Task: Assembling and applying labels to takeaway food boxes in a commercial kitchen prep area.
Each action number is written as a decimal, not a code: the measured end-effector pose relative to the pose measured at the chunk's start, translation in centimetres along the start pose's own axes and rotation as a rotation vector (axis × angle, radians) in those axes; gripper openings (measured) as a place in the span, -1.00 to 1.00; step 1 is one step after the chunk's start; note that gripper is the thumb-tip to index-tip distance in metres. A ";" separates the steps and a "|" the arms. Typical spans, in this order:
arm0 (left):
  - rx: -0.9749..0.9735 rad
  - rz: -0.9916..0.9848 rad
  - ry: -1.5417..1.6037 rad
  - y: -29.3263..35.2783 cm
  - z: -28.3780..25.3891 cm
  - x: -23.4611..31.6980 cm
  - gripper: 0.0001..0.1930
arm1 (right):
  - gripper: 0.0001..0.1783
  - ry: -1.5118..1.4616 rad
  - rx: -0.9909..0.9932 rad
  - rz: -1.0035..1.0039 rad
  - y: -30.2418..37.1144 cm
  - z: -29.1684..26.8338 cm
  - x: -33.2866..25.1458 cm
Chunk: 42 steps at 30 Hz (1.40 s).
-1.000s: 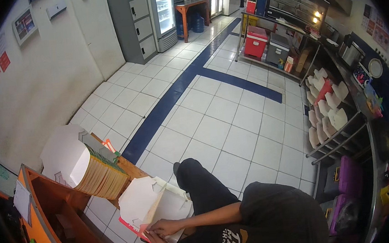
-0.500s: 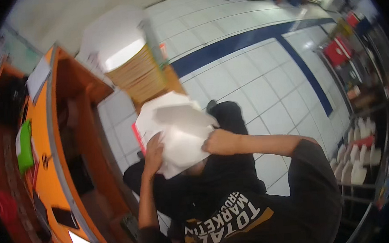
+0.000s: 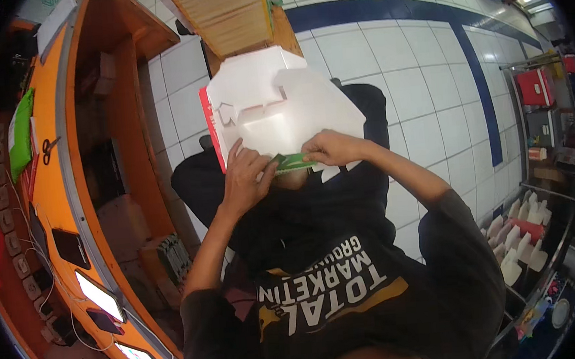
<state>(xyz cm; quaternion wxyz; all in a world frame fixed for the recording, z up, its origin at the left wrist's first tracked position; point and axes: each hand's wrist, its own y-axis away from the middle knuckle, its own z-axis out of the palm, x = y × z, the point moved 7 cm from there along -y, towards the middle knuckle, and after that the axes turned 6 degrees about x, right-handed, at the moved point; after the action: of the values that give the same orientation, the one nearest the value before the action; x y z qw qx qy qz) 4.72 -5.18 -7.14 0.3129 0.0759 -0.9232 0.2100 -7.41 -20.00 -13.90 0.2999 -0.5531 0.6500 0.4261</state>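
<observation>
A partly folded cardboard box, white inside, lies over my lap with its inner flaps and slots showing. Its near edge carries a green flap, turned up between my hands. My left hand grips the left end of that flap, thumb pressed against it and the index finger reaching onto the white board. At the flap's right part, my right hand pinches the edge with thumb and curled fingers. Under the blank, a red printed edge sticks out on the left.
Beyond the box, a tall stack of cardboard blanks stands on a wooden surface. An orange counter runs along my left, bearing scissors, a green packet and phones. A metal rack with white cartons is on the right.
My hands have moved from the sides of the blank to its near edge. The green flap now shows between them, and the white board's slots and flaps have come into sight.
</observation>
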 end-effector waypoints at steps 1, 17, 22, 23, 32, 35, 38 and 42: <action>0.015 -0.015 -0.063 0.2 0.5 0.1 -0.84 | -0.77 0.051 0.041 -0.033 0.1 0.1 -0.6; -0.148 0.141 -0.080 1.0 4.6 0.2 -0.89 | -0.87 0.460 0.110 -0.009 0.6 1.5 -4.2; -0.030 0.087 -0.133 0.7 2.7 -0.4 -0.87 | -0.87 0.586 0.392 -0.272 2.8 -1.9 -6.8; -0.070 0.093 -0.138 0.7 2.9 -0.3 -0.87 | -0.86 0.575 0.414 -0.318 3.3 -2.4 -7.2; -0.049 0.167 -0.086 -1.9 2.0 3.2 -0.84 | -0.89 0.478 0.342 -0.026 1.9 -3.5 -7.0; -0.107 0.179 -0.076 -3.4 1.6 4.2 -0.85 | -0.86 0.584 0.268 -0.159 1.2 -3.4 -8.7; -0.098 0.224 -0.107 -5.5 0.1 5.9 -0.84 | -0.82 0.541 0.268 -0.177 0.7 -4.8 -10.6; 0.046 0.095 -0.279 -8.2 -5.2 8.8 -0.85 | -0.71 0.579 0.587 -0.457 1.9 -8.9 -16.7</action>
<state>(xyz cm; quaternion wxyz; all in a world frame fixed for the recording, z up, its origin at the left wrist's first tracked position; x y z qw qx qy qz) 2.81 -10.37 4.77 0.1695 0.0677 -0.9552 0.2332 -5.09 -20.08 5.00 0.3360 -0.6701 0.6613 -0.0244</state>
